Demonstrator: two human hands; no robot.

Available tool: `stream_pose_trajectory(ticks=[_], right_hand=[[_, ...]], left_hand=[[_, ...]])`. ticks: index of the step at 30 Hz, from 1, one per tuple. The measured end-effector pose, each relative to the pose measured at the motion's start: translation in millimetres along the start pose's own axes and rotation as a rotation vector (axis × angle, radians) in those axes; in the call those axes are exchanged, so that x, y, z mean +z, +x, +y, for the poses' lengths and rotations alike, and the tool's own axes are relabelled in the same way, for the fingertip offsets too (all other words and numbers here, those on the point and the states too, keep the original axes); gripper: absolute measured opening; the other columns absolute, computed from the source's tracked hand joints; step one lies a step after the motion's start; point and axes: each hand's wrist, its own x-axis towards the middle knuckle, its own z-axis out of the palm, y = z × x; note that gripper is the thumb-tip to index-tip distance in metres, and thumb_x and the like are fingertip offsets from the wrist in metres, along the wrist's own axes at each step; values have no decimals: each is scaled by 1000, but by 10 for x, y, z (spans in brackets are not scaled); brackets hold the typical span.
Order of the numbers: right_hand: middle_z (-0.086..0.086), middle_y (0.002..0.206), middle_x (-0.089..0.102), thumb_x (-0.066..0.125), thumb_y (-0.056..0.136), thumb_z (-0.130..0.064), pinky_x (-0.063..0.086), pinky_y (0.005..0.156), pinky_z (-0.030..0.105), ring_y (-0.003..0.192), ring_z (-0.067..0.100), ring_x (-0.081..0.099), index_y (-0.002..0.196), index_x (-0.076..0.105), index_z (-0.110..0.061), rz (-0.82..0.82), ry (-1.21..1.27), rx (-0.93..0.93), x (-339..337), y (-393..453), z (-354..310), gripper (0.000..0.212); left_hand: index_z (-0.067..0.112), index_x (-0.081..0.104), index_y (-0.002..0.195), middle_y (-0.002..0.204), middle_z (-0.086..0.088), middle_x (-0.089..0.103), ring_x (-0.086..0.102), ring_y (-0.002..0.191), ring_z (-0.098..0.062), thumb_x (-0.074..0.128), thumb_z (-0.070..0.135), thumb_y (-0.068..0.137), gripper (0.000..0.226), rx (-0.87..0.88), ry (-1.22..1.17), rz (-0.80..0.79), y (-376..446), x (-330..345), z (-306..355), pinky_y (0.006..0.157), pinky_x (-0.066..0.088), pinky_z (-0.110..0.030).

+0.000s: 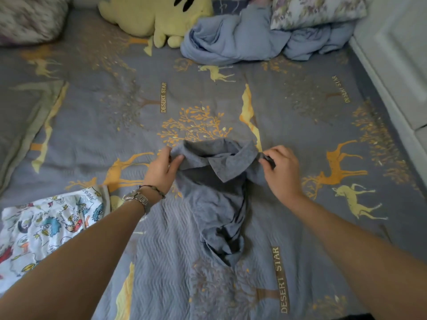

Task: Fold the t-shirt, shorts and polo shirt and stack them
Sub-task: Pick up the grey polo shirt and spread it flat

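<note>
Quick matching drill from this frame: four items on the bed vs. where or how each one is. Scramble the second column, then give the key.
Items
1. polo shirt
2. cartoon-print cloth
3. yellow plush toy
4. blue blanket

Places or states
A. crumpled at the far side, beside a floral pillow
B. near left edge of the bed, by the left forearm
C. gripped at the collar end by the left hand and right hand
D. far side, left of the blanket

Pairs: 1-C, 2-B, 3-D, 4-A
</note>
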Motion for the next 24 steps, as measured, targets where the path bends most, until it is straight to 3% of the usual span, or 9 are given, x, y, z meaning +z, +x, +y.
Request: stream_pose_trajectory(ticks=[3, 7, 10, 14, 17, 20, 24], right_hand=[[13, 84, 59, 62, 78, -12, 42, 74, 39, 81, 33, 55, 82, 66, -3, 102, 9, 1, -293, 233, -220, 10], [15, 84, 61, 57, 85, -7, 40, 71, 34, 82, 32, 57, 86, 61, -1, 132, 135, -12, -733, 470, -580, 8], [7, 76, 59, 55, 89, -6, 32, 62, 20, 72, 22, 55, 87, 59, -2, 190, 270, 6, -1043, 583, -868, 6], [1, 72, 51, 50, 93, -10, 33, 58, 10, 61, 7, 44, 88, 56, -6, 247, 367, -4, -1425, 649, -1250, 8], [-3, 70, 48, 45, 96, -14, 35, 58, 20, 62, 7, 44, 90, 52, -8, 274, 354, -39, -1670, 661, -1487, 11], [4, 73, 52, 42, 97, -18, 37, 59, 32, 66, 18, 49, 93, 50, -10, 281, 326, -85, -1893, 662, -1632, 12], [-6, 66, 50, 45, 96, -21, 36, 60, 35, 65, 19, 51, 89, 50, -15, 251, 260, -131, -2207, 673, -1752, 10]], left_hand=[[11, 39, 83, 64, 7, 40, 43, 66, -21, 46, 19, 95, 16, 73, -40, 78, 62, -282, 337, 55, 20, -26], [17, 35, 71, 65, 7, 35, 35, 59, -8, 44, 20, 96, 27, 109, -102, 213, 131, -670, 743, 58, 20, -25], [9, 37, 79, 68, 3, 36, 35, 61, -11, 41, 20, 97, 22, 141, -171, 304, 127, -949, 1026, 60, 22, -26], [4, 43, 96, 84, -4, 50, 47, 76, -20, 39, 24, 98, 20, 121, -256, 411, 54, -1265, 1368, 63, 28, -28], [2, 43, 103, 79, 2, 49, 47, 74, -21, 35, 25, 99, 25, 116, -302, 467, -24, -1460, 1631, 62, 29, -30], [11, 40, 95, 71, 9, 46, 47, 70, -23, 32, 27, 100, 18, 186, -283, 494, -92, -1660, 1809, 59, 31, -33], [14, 37, 91, 71, 2, 45, 50, 69, -30, 32, 33, 99, 21, 281, -218, 480, -155, -1937, 1927, 60, 39, -41]])
